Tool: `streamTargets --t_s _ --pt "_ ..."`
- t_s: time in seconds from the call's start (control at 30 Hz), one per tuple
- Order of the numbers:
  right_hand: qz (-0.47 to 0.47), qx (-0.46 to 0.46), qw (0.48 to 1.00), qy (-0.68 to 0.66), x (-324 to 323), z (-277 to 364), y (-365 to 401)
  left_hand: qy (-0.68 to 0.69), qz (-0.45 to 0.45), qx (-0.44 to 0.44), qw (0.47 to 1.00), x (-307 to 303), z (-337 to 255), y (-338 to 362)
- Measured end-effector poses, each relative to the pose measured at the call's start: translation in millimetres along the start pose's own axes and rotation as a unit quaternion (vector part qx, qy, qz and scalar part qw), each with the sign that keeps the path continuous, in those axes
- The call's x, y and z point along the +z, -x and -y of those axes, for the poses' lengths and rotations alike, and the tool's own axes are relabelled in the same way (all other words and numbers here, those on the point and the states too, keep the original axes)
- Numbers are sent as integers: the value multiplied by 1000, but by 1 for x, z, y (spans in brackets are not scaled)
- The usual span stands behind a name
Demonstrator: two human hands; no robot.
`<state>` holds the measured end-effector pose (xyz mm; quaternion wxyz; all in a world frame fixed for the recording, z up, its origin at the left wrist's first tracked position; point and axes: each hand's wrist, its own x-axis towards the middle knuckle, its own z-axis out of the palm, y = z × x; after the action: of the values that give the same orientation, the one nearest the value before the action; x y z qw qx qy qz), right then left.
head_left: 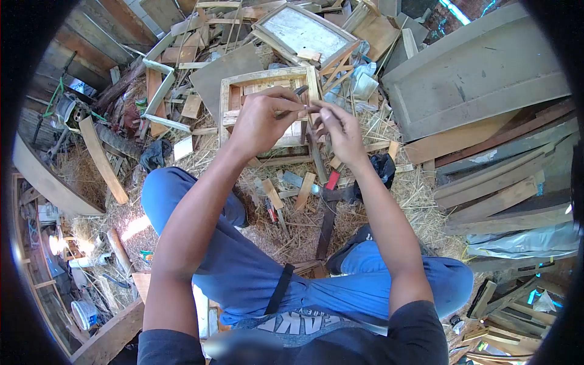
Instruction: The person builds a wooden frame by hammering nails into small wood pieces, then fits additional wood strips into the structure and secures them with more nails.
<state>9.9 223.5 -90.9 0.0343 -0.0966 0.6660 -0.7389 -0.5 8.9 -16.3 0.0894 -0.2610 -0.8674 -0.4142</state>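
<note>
One thin stick (306, 109) is held in front of the person, between the two hands, its long axis running left to right over the open wooden frame (311, 79). Left hand (260, 121) pinches one end with fingers curled, and right hand (340, 131) pinches the other end. Neither is nearer. Count: 1 stick, 2 hands.

Thin dark piece (303, 109), short and slender, sits roughly level in the air. Pinched at its ends by left hand (261, 120) and right hand (342, 131). Too small to tell its kind.
</note>
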Motion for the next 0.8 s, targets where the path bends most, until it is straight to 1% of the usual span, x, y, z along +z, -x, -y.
streamTargets --t_s 0.03,0.07,0.1,0.13,0.2,0.23,0.3,0.33,0.37,0.43,0.47,0.5,0.53,0.67,0.73,0.77,0.8 --pt "0 0 1000 0 -2 -5 -2 -4 0 -7 1000 0 -1 0" --pt "-52 12 986 160 -4 -10 -3 -7 1 -13 1000 0 -2 0" --pt "-102 24 943 315 -5 -12 -4 -7 1 -12 1000 0 -2 0" --pt "-103 23 943 315 -5 -15 -2 -1 0 -17 1000 0 -2 0" --pt "-11 97 895 434 -5 -17 3 5 0 -21 1000 0 -2 0" --pt "-11 98 895 434 -3 -17 7 4 2 -20 1000 -1 -3 0" --pt "38 148 883 444 4 -19 14 5 4 -20 1000 0 -3 0" --pt "62 199 868 452 5 -19 11 4 3 -24 1000 0 -3 -1" --pt "63 198 868 451 4 -24 10 2 1 -29 1000 0 -3 0" --pt "69 141 896 415 1 -35 12 2 -3 -28 1000 0 -2 0" --pt "68 141 896 416 0 -40 13 3 -6 -27 1000 1 -2 0" --pt "37 214 926 309 3 -41 14 3 -6 -26 1000 1 -2 0" --pt "5 283 939 197 4 -42 14 2 -3 -20 1000 1 -1 0" --pt "-21 277 939 203 2 -47 14 -4 1 -11 1000 1 0 0" --pt "-56 183 906 378 2 -49 14 1 -1 -11 1000 1 1 0" --pt "-56 182 906 379 2 -50 15 5 -3 -12 1000 2 2 0" --pt "-76 181 908 371 4 -46 15 6 -3 -11 1000 1 2 0"
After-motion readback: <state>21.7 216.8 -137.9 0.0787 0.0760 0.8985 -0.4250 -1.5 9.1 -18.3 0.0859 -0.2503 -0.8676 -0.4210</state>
